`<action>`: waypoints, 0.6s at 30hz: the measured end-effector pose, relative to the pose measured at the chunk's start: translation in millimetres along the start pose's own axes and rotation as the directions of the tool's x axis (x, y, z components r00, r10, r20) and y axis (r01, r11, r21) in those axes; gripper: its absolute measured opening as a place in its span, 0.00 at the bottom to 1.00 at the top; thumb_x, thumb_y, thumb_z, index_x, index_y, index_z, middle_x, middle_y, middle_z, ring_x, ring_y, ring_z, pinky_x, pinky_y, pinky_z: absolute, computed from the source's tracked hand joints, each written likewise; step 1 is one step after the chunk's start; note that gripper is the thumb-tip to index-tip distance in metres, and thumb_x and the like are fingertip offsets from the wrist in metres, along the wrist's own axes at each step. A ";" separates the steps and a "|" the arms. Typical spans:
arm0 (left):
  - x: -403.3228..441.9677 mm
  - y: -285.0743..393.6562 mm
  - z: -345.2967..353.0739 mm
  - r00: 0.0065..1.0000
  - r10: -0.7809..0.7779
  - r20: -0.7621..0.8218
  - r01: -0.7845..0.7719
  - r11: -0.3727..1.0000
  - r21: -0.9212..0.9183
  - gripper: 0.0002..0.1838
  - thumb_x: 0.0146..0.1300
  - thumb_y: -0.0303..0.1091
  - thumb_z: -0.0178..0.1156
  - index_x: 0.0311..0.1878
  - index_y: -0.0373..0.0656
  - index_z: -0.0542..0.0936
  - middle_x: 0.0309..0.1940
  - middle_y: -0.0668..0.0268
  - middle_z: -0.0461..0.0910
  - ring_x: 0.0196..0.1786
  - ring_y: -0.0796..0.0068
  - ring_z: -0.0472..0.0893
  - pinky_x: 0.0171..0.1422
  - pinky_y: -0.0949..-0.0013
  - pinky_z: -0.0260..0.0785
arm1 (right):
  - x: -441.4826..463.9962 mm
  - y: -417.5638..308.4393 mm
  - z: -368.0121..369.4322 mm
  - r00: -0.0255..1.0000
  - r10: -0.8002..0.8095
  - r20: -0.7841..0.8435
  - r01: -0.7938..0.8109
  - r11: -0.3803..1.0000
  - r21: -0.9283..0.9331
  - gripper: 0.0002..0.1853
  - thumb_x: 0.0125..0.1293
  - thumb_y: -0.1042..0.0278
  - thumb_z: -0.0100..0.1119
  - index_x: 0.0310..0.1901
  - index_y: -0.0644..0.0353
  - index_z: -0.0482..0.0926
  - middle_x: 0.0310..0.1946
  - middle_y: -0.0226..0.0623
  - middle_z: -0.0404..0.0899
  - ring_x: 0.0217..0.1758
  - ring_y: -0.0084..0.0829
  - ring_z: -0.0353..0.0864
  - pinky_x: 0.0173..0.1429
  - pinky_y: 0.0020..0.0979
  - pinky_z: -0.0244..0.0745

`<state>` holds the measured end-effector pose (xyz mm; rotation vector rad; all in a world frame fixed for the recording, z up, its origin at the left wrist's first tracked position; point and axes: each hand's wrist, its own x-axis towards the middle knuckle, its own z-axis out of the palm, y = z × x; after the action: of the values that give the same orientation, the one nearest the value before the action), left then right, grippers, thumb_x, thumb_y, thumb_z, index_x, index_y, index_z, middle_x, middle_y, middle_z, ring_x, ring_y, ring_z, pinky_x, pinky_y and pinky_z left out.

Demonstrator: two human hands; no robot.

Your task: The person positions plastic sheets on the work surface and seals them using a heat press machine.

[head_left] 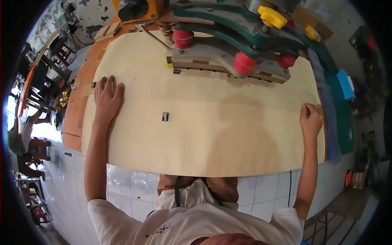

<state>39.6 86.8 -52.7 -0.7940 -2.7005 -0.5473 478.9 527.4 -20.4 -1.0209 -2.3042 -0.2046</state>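
A large cream sheet (pixel 196 139) lies flat across the orange-brown worktop, its near edge reaching toward my body. My left hand (pixel 108 98) rests palm down near the sheet's left edge, fingers stretched out. Just left of those fingertips is a small dark block (pixel 93 85). At the right edge of the sheet, my right hand (pixel 311 118) has its fingers curled in; whatever they may hold is hidden. A small black piece with a pale face (pixel 165 116) lies on the sheet between my hands, nearer the left one.
A green press (pixel 241 28) with red cushions and a yellow knob (pixel 272 17) overhangs the sheet's far side. Beneath its bar sits another small dark block (pixel 177 71). Blue cloth (pixel 326 106) borders the right side. Stools (pixel 39 149) stand on the floor to the left.
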 end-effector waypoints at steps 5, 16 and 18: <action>9.3 -8.9 -17.4 0.986 -0.047 0.160 0.052 0.998 -0.026 0.32 0.68 0.54 0.48 0.66 0.40 0.69 0.68 0.49 0.63 0.71 0.51 0.61 0.76 0.52 0.45 | -0.2 0.5 0.4 0.999 0.025 0.029 -0.025 1.000 0.006 0.09 0.62 0.66 0.58 0.39 0.59 0.84 0.39 0.37 0.83 0.41 0.37 0.82 0.44 0.35 0.77; 2.3 -10.9 -14.1 0.983 0.126 -0.136 -0.150 0.972 -0.180 0.23 0.65 0.43 0.55 0.59 0.41 0.76 0.66 0.51 0.67 0.68 0.51 0.66 0.72 0.52 0.56 | -0.6 13.4 8.6 1.000 -0.003 0.013 0.002 0.998 0.065 0.13 0.65 0.64 0.57 0.46 0.61 0.83 0.49 0.43 0.80 0.54 0.44 0.78 0.55 0.38 0.76; 0.0 -5.7 -19.6 0.979 0.135 -0.152 -0.161 0.972 -0.174 0.22 0.65 0.43 0.55 0.57 0.41 0.77 0.65 0.51 0.69 0.67 0.51 0.67 0.71 0.53 0.57 | -0.6 14.8 9.2 1.000 -0.022 0.013 0.021 0.998 0.065 0.14 0.66 0.63 0.57 0.48 0.61 0.83 0.52 0.44 0.79 0.57 0.44 0.77 0.57 0.39 0.75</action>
<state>39.4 74.0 -36.9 -0.9579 -2.4643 -0.7958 485.6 540.7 -29.6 -0.9683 -2.3190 -0.1308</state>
